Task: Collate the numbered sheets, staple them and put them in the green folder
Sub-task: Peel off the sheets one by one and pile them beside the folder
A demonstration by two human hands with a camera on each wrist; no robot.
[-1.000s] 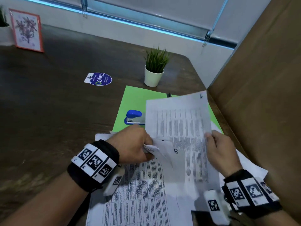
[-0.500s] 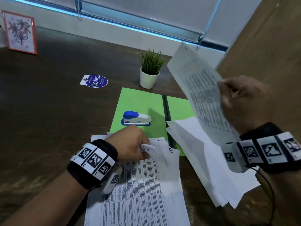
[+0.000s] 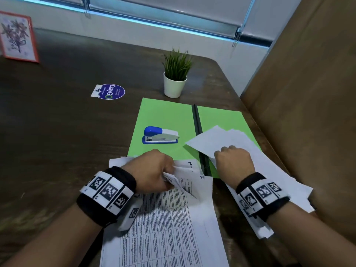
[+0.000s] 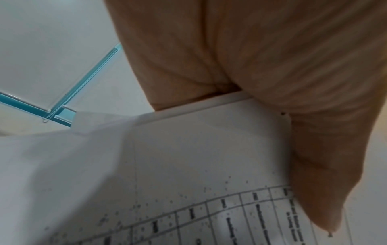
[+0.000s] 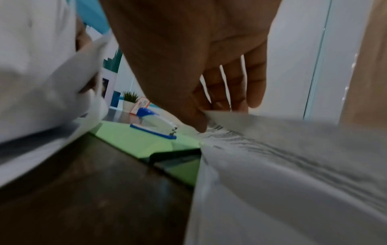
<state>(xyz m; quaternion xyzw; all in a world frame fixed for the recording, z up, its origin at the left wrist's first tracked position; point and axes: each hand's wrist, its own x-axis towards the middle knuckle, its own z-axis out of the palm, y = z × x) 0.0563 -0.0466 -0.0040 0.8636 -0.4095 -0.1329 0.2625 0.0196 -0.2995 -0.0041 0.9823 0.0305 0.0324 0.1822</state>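
Head view: collating only – left hand [image 3: 154,170] grips lifted corners of numbered sheets [image 3: 169,224], right hand [image 3: 234,162] pinches a sheet on the face-down pile [image 3: 269,170]; stapler [image 3: 160,135] idle on open green folder [image 3: 165,116] – stapling, filing left.

Potted plant [image 3: 176,74], round purple sticker [image 3: 110,91], framed flower picture [image 3: 16,37], dark wooden table [image 3: 57,122]

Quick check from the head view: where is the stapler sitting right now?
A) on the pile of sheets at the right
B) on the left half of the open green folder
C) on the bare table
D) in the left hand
B: the stapler lies on the green folder, left of its dark spine, untouched by either hand.
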